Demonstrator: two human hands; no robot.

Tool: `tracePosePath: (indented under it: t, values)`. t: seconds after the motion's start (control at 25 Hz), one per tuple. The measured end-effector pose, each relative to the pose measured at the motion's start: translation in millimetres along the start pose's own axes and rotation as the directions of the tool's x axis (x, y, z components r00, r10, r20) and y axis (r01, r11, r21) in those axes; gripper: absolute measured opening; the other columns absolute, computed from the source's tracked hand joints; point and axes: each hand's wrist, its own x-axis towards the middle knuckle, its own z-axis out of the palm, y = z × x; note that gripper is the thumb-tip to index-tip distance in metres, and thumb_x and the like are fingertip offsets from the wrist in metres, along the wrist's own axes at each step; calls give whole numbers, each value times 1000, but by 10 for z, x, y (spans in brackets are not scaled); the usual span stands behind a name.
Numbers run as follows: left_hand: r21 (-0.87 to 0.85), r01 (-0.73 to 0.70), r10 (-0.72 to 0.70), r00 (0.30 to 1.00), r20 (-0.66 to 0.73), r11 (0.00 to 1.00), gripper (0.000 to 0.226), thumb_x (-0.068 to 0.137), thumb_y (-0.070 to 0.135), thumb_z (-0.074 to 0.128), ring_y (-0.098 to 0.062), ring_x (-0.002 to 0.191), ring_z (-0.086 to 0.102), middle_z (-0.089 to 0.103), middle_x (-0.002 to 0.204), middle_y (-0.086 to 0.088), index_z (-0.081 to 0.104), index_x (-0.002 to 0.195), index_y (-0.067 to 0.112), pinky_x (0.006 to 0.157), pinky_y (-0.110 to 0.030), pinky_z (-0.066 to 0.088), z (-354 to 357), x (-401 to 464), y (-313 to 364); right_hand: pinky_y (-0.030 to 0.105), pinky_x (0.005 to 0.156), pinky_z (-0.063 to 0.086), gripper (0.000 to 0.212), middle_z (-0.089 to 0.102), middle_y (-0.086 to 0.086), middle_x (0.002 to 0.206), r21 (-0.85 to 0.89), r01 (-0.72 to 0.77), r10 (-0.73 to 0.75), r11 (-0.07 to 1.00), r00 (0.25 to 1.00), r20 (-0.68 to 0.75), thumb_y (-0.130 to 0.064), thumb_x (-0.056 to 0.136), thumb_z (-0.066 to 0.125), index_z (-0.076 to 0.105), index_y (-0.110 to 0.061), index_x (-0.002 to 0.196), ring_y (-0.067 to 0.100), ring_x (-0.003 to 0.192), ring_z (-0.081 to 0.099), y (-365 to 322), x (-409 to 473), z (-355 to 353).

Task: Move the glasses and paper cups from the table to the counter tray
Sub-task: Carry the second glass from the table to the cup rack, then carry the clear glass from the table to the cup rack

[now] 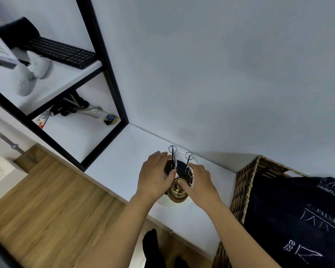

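A round white tray (194, 161) sits on the white counter (124, 163) against the wall. Two thin wire loop stands (189, 156) rise from its dark centre. An amber-tinted glass (176, 191) stands upright at the tray's near edge. My right hand (200, 183) reaches over the tray, with its fingers on that glass's rim. My left hand (155, 176) is curled around something on the tray's left side that looks like a clear glass (166, 175). My fingers hide most of it. No paper cups are visible.
A wicker basket (246, 182) holding dark printed fabric stands on the counter just right of the tray. A black-framed shelf unit (106, 74) with a keyboard (62, 52) and small items rises at the left. Wooden floor (46, 200) lies below the counter's front edge.
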Motion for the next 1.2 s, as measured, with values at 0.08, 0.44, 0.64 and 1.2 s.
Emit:
tracePosePath:
  t: [0.08,0.44,0.64,1.2]
  values:
    - [129,-38,44,998,-38,991,60,95,41,61,-30,154,24,38,162,-6,48,149,19,124,-51,22,-202,150,84,40,110,40,75,28,0,159,-53,38,-43,998,994,-98,-55,94,60,28,-23,154,25,143,29,-186,64,-254]
    - [290,-128,176,974,-144,948,74,93,56,52,-28,158,1,13,171,-2,30,159,29,125,-49,0,-728,355,513,52,124,16,84,-3,4,171,-322,73,-165,944,950,-267,-71,95,39,9,-29,161,33,156,5,-653,-61,-963]
    - [240,-263,274,962,-12,934,76,94,60,51,-26,159,-3,7,172,1,24,160,34,125,-47,-2,-448,438,652,54,124,16,84,-7,4,170,-343,-114,-7,932,943,-333,-71,96,35,4,-29,161,34,156,4,-471,-368,-1014]
    - [-186,-883,803,282,526,432,75,96,60,48,-27,158,-1,9,172,-1,20,161,34,125,-52,6,807,-906,1584,54,122,21,76,0,2,170,190,-831,775,522,371,-511,-63,99,40,9,-31,161,34,154,11,95,-2920,10]
